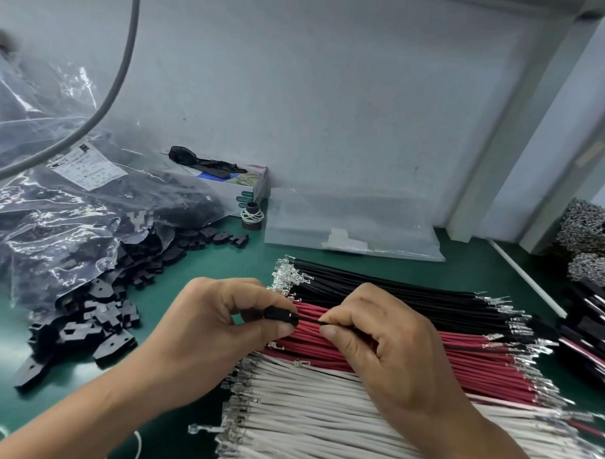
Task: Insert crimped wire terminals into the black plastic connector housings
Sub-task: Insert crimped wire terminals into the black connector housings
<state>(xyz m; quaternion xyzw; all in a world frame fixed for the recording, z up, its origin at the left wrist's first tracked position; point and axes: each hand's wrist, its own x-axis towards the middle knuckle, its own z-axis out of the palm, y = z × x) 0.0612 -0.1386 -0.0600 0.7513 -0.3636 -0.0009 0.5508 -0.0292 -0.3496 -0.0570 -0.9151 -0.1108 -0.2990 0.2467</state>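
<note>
Left grip pinches a black housing; right grip pinches a black wire entering it — over the surface's near edge. Wire looks light, limp — best pinched close behind its terminal.

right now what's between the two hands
In the head view, a short stretch of black wire bridges the gap, running from the black connector housing in the left hand to the right hand.

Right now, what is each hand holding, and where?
Left hand pinches the black housing by its sides; right hand pinches a black wire just behind it.
</note>
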